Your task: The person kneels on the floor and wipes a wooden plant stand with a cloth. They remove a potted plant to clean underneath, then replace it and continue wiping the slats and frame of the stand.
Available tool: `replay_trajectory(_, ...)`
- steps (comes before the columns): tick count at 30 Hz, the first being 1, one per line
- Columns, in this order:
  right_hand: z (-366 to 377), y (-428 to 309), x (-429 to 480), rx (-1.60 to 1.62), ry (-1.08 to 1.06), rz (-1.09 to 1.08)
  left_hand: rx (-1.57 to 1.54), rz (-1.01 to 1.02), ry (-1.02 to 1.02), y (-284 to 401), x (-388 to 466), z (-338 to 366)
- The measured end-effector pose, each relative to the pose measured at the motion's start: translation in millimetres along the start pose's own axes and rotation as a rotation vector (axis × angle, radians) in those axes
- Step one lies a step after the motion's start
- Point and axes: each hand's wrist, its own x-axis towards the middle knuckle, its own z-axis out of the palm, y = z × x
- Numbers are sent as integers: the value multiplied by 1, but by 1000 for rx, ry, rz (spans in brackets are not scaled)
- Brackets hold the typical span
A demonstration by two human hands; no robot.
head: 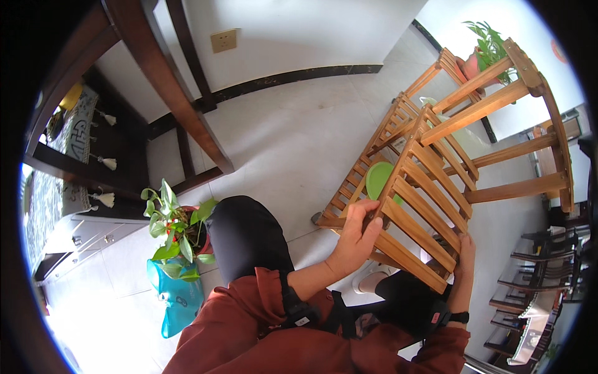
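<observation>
A slatted wooden plant stand (430, 187) with several tiers stands tilted in view before me, over my knees. My left hand (362, 233) grips the near left corner of its slatted shelf, fingers over the rail and thumb on the side. On the opposite side of that shelf, my right hand (465, 259) holds the edge by the slat ends; its fingers are partly hidden. Behind the slats a round green plastic saucer (379, 180) lies on a lower tier. A potted leafy plant in a terracotta-coloured pot (472, 65) rests at the far end of the stand.
Beside my left knee are a potted pothos (175, 233) and a turquoise plastic bag (180, 294). A dark wooden chair frame (173, 84) and a cabinet (88, 238) stand at left. A white wall with a socket (224, 40) lies ahead; dark chairs (537, 280) stand far right.
</observation>
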Motion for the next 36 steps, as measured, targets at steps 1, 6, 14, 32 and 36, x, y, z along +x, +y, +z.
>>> replay_trajectory(1,-6,0,2,-27,4,-7,-2,-9,-26,-3,-1,5)
replay_trajectory(6,-25,2,13,-83,-34,-49,-74,-40,-88,-11,-4,16)
replay_trajectory(14,-58,-34,-9,-538,354,-418,-63,-231,-217,2,0,16)
replay_trajectory(32,68,-62,-105,-601,-212,-1024,-198,181,144,68,54,12)
replay_trajectory(36,70,-37,-93,-930,-222,-1012,-24,-46,83,45,148,31)
